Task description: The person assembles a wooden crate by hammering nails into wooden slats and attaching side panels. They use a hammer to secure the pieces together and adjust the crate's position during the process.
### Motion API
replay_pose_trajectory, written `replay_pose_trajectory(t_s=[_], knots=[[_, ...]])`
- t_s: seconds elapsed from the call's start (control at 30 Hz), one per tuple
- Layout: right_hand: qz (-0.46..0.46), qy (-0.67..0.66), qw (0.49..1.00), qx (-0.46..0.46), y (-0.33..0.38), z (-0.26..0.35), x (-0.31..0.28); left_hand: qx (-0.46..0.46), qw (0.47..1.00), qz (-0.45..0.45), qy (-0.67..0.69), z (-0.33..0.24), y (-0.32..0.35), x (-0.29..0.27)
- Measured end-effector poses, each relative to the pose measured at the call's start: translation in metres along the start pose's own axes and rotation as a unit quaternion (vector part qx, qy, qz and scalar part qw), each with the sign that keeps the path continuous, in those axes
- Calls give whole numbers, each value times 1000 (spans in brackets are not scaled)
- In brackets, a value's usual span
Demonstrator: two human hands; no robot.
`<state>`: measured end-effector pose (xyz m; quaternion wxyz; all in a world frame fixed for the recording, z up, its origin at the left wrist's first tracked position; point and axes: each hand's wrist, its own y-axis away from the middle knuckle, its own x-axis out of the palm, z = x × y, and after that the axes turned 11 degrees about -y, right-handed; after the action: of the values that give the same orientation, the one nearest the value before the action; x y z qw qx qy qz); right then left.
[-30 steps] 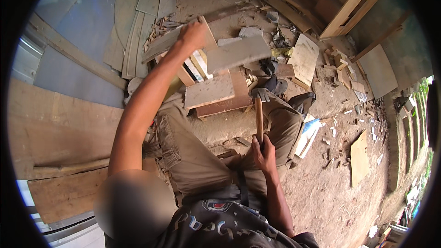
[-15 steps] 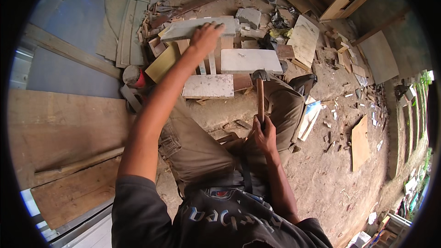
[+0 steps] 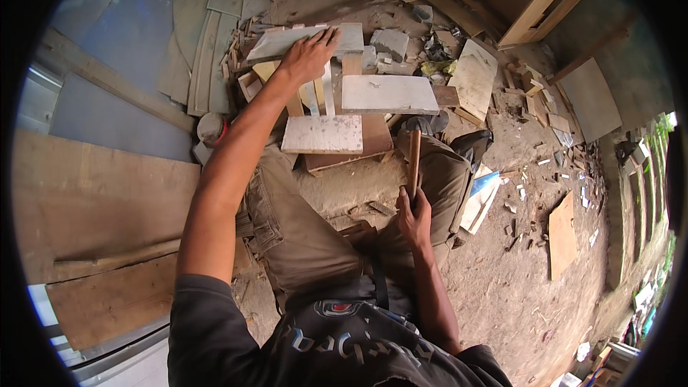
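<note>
My left hand (image 3: 309,56) lies on the long grey board (image 3: 276,43) at the top of a small wooden frame, fingers stretched out over its surface. In my right hand (image 3: 416,216) is the wooden handle of a hammer (image 3: 414,161), held upright above my right thigh. The hammer's dark head, somewhat blurred, is by my knee. Between my hands are a white board (image 3: 389,93) and, lower, a speckled white board (image 3: 322,134), both part of the stepped frame. Narrow upright slats (image 3: 328,89) stand between the boards. A brown panel (image 3: 371,140) shows beneath.
Wooden panels (image 3: 100,193) stand along the left, by a round can (image 3: 211,127). A pale board (image 3: 473,79) lies right of the frame, with wood scraps and a concrete block (image 3: 390,43) nearby. A plywood piece (image 3: 562,233) lies on the dirt floor.
The frame has tilted or turned slightly, so more of the brown panel shows and the yellow panel at left shows less. My left hand has shifted a little left; the hammer has moved slightly right.
</note>
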<state>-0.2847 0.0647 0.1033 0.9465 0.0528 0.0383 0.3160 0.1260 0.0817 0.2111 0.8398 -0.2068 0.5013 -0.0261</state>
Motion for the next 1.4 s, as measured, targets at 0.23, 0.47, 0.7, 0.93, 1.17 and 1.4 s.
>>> replay_pose_trajectory(t_s=[0.23,0.47,0.7,0.93,1.17,1.4], knots=[[1,64,997,-50,-5,3,12,15,1000,3,2,-33,38,12],[18,112,992,-62,-43,38,21,-1,998,-48,51,-66,0,24],[-12,123,991,-51,-70,51,14,-38,997,-26,55,-38,-12,28],[1,117,992,-49,-61,38,22,-104,985,-56,124,-69,42,26],[-6,157,984,-83,-76,4,41,-91,975,23,203,-59,61,9],[4,141,979,-150,-130,16,76,-93,986,62,127,-68,67,4]])
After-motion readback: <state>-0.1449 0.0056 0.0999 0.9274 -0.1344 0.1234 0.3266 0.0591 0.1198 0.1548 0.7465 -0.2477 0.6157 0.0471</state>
